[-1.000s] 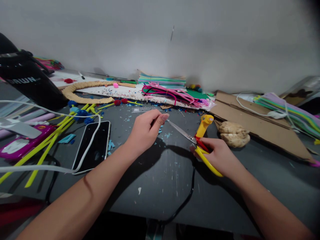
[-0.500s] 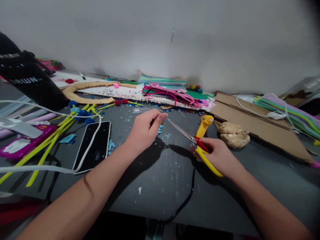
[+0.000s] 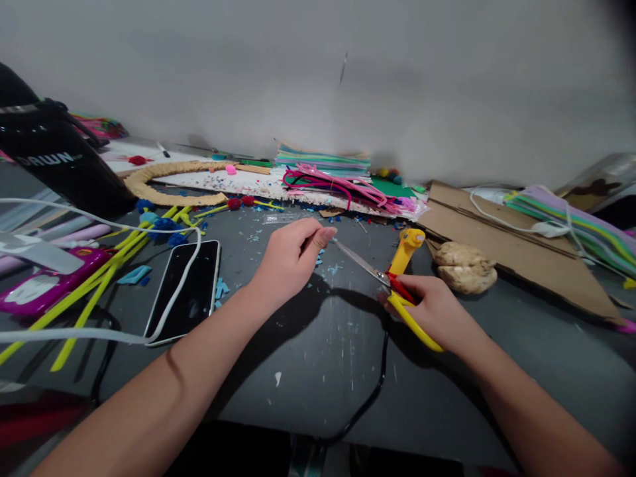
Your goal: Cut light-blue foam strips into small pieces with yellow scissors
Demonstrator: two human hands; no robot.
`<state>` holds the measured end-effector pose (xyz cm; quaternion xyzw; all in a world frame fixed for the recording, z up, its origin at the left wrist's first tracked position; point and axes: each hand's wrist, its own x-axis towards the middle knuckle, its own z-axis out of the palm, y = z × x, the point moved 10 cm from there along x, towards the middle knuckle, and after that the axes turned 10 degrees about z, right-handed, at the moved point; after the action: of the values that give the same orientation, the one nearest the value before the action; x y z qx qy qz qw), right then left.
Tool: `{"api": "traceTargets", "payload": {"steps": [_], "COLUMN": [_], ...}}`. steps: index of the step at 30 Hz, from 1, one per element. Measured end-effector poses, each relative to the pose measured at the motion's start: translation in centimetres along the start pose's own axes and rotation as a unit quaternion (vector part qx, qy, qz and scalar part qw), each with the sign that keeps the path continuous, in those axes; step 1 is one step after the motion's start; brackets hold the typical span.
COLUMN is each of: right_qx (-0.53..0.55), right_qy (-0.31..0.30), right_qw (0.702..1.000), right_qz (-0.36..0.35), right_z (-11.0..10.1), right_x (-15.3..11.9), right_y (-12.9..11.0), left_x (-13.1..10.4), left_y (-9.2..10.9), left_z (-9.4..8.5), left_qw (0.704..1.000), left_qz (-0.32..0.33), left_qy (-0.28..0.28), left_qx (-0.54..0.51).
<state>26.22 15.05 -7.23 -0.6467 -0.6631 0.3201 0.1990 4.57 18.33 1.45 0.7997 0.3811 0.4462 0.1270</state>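
Observation:
My right hand (image 3: 433,310) is wrapped round the yellow and red handles of a pair of scissors (image 3: 365,265). Their blades look closed together and point up and left, the tips close to my left fingertips. My left hand (image 3: 295,255) is pinched, thumb against fingers; whatever it holds is too small or hidden to make out. Small light blue scraps (image 3: 318,258) lie on the dark table just behind and below it. A yellow glue gun (image 3: 410,245) stands just beyond my right hand, its black cord running toward the table's front edge.
At left are a phone (image 3: 186,285), yellow strips (image 3: 112,271), a purple-handled tool (image 3: 50,285), a white cable and a black bottle (image 3: 59,159). Behind lie a wrapped ring (image 3: 134,182) and pink pipe cleaners (image 3: 338,185). Cardboard (image 3: 517,245) and a beige lump (image 3: 464,267) sit right.
Almost nothing differs. My left hand has shifted very slightly to the right at the fingertips; the scissors and my right hand stay in place.

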Motion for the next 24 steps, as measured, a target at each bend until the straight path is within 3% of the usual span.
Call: {"api": "traceTargets", "payload": {"steps": [7,12,15,21,24], "right_qx": [0.014,-0.035,-0.076,-0.100,-0.099], "right_qy": [0.003,0.038,0.050,0.065,0.071], "right_qw": [1.000,0.998,0.996,0.993,0.993], "right_qz": [0.024,0.033,0.013,0.000,-0.008], "right_z": [-0.3,-1.3,-1.4,-1.6,-1.7], "right_x": [0.2,0.3,0.3,0.3,0.3], "right_y": [0.4,0.1,-0.3,-0.5,-0.6], "left_x": [0.1,0.6,0.9,0.1,0.0], "left_y": [-0.2,-3.3,-4.6,-5.9,-6.7], "left_z": [-0.3,-2.0,-2.4,0.6,0.5], "left_qw": [1.000,0.998,0.994,0.976,0.974], "left_qz": [0.000,-0.048,-0.033,-0.015,-0.027], "left_qy": [-0.003,-0.026,-0.060,-0.188,-0.208], "left_qx": [0.004,0.028,0.081,0.112,0.089]}}
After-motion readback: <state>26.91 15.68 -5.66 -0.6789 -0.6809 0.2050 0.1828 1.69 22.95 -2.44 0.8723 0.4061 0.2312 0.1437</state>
